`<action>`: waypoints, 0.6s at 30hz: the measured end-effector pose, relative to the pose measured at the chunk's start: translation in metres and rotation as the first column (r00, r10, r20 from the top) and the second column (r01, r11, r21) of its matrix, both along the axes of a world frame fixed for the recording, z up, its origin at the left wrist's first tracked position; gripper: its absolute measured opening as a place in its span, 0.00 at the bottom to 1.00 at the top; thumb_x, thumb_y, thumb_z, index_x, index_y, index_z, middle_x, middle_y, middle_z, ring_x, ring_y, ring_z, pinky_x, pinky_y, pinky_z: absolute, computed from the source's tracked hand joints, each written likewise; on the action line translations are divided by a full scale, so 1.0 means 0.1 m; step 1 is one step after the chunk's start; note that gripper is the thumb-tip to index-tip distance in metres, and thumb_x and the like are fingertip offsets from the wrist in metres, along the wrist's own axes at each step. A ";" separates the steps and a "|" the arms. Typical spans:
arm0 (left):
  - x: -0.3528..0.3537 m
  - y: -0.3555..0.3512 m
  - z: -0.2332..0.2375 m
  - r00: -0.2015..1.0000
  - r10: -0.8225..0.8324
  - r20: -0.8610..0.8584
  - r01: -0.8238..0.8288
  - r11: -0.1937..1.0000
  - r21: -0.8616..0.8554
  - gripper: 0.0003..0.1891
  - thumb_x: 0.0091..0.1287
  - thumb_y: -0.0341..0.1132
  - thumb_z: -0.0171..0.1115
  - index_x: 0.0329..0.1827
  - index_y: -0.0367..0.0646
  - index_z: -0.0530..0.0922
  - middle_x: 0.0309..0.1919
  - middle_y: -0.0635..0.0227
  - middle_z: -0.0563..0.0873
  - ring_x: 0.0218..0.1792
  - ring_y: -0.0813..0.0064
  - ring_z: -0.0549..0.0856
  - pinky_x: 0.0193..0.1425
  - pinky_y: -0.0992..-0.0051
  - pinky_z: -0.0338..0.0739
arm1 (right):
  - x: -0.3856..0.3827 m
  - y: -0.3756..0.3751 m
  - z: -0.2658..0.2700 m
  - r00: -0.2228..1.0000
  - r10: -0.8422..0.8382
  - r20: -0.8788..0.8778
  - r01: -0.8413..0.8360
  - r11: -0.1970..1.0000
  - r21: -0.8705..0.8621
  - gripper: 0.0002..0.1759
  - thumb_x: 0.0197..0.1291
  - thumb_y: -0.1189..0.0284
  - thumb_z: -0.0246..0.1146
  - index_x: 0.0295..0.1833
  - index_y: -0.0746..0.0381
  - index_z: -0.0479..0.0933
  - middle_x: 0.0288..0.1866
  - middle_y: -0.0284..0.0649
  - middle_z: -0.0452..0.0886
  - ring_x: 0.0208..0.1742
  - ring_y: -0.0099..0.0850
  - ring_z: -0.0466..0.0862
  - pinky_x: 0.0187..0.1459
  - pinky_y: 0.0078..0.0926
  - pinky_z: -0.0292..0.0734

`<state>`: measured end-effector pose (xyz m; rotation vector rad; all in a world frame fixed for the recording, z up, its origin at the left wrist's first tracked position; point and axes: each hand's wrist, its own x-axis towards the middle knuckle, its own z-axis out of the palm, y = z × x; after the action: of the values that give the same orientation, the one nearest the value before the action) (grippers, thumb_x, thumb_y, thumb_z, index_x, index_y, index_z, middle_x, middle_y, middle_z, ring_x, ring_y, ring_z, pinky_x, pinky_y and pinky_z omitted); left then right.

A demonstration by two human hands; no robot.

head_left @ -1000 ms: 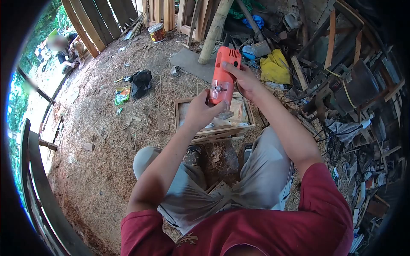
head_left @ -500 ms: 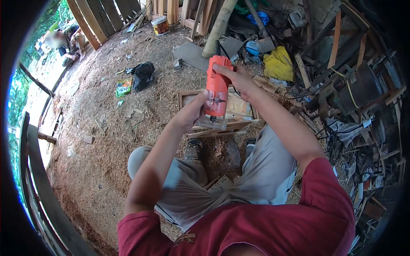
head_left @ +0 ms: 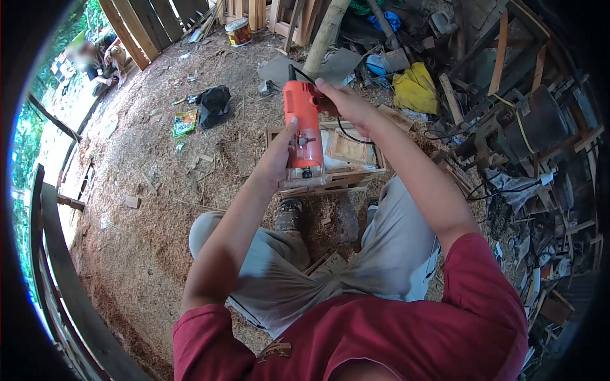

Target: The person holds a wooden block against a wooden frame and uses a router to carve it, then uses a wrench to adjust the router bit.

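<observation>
An orange-red trim router (head_left: 302, 101) with a clear base is held upright in front of my knees. My left hand (head_left: 277, 159) is closed around its lower left side, thumb up along the housing. At its upper right side, my right hand (head_left: 346, 105) has its fingers bent against the body, partly hidden, with the thumb raised by the black cord (head_left: 343, 130). The cord leaves the router's top and loops down past my right hand. Below the router lies a wooden frame (head_left: 352, 174) with a pale wood piece (head_left: 351, 147) in it.
Sawdust covers the ground. A black plastic bag (head_left: 214, 108), a green packet (head_left: 184, 124) and a tin can (head_left: 238, 32) lie ahead. Scrap wood, a yellow sack (head_left: 416, 90) and a cylindrical machine (head_left: 540, 124) crowd the right. Another person (head_left: 101, 63) sits at the far left.
The router has shifted left and turned somewhat, so its cord now shows looping to the right. My right thumb has come off the front of the housing; my left hand moved left with it.
</observation>
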<state>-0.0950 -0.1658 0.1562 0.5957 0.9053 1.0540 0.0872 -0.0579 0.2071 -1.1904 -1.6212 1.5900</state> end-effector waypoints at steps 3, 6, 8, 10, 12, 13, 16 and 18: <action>0.05 0.13 -0.10 0.998 0.056 -0.037 -0.052 0.993 0.108 0.29 0.79 0.61 0.53 0.60 0.42 0.77 0.43 0.65 0.88 0.41 0.74 0.89 0.48 0.68 0.88 | 0.15 -0.01 0.07 0.999 0.031 0.030 -0.032 0.999 0.020 0.30 0.73 0.41 0.59 0.56 0.58 0.85 0.49 0.32 0.88 0.49 0.21 0.84 0.55 0.23 0.75; 0.12 0.28 -0.14 0.997 0.011 -0.075 0.006 0.977 0.215 0.29 0.79 0.60 0.53 0.64 0.41 0.75 0.46 0.66 0.87 0.44 0.76 0.89 0.51 0.71 0.86 | 0.30 0.07 0.00 0.990 0.114 0.089 -0.120 0.990 0.068 0.30 0.71 0.44 0.64 0.59 0.61 0.83 0.51 0.34 0.87 0.50 0.21 0.84 0.53 0.24 0.78; 0.24 0.37 -0.17 0.987 -0.043 -0.156 0.081 0.967 0.240 0.30 0.79 0.60 0.53 0.67 0.41 0.73 0.49 0.67 0.86 0.46 0.76 0.88 0.54 0.71 0.85 | 0.39 0.08 -0.01 0.993 0.046 0.113 -0.056 0.995 0.086 0.33 0.67 0.45 0.69 0.60 0.63 0.81 0.52 0.36 0.86 0.50 0.22 0.85 0.51 0.25 0.80; 0.42 0.42 -0.12 0.962 -0.134 -0.238 0.196 0.946 0.260 0.34 0.79 0.61 0.53 0.74 0.42 0.68 0.54 0.68 0.84 0.52 0.77 0.86 0.59 0.69 0.82 | 0.50 0.06 0.00 0.997 -0.053 0.064 0.049 0.997 0.061 0.35 0.56 0.45 0.76 0.57 0.61 0.83 0.50 0.37 0.87 0.49 0.25 0.85 0.48 0.26 0.79; 0.62 0.45 -0.05 0.949 -0.178 -0.259 0.248 0.931 0.268 0.35 0.79 0.61 0.54 0.75 0.41 0.67 0.54 0.69 0.85 0.54 0.77 0.85 0.62 0.69 0.81 | 0.65 -0.02 0.11 0.994 -0.105 -0.004 0.105 0.993 0.061 0.34 0.55 0.47 0.79 0.56 0.62 0.83 0.50 0.38 0.87 0.49 0.26 0.86 0.48 0.28 0.81; 0.73 0.46 0.00 0.942 -0.200 -0.270 0.274 0.922 0.273 0.36 0.79 0.61 0.54 0.76 0.41 0.67 0.54 0.69 0.85 0.54 0.76 0.85 0.63 0.69 0.80 | 0.72 -0.06 0.17 0.990 -0.132 -0.039 0.134 0.989 0.061 0.33 0.54 0.49 0.80 0.56 0.62 0.83 0.50 0.38 0.87 0.49 0.27 0.87 0.48 0.29 0.82; 0.97 0.57 0.07 0.932 -0.271 -0.239 0.344 0.871 0.351 0.32 0.79 0.63 0.50 0.67 0.42 0.74 0.50 0.70 0.85 0.50 0.79 0.84 0.59 0.72 0.78 | 0.98 -0.07 0.12 0.938 -0.274 -0.212 0.297 0.951 0.085 0.31 0.52 0.58 0.83 0.55 0.64 0.82 0.50 0.38 0.87 0.49 0.29 0.88 0.49 0.30 0.85; 1.01 0.74 0.12 0.881 -0.330 -0.339 0.449 0.808 0.381 0.30 0.81 0.64 0.45 0.57 0.44 0.81 0.45 0.71 0.85 0.46 0.80 0.82 0.53 0.74 0.76 | 1.07 -0.14 0.21 0.904 -0.348 -0.250 0.390 0.909 0.148 0.32 0.50 0.62 0.84 0.56 0.66 0.79 0.51 0.39 0.86 0.49 0.29 0.88 0.49 0.30 0.85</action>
<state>0.0064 -0.0913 0.1683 1.2831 0.7098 0.8110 0.1944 -0.0722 0.2276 -1.0989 -1.2838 1.2394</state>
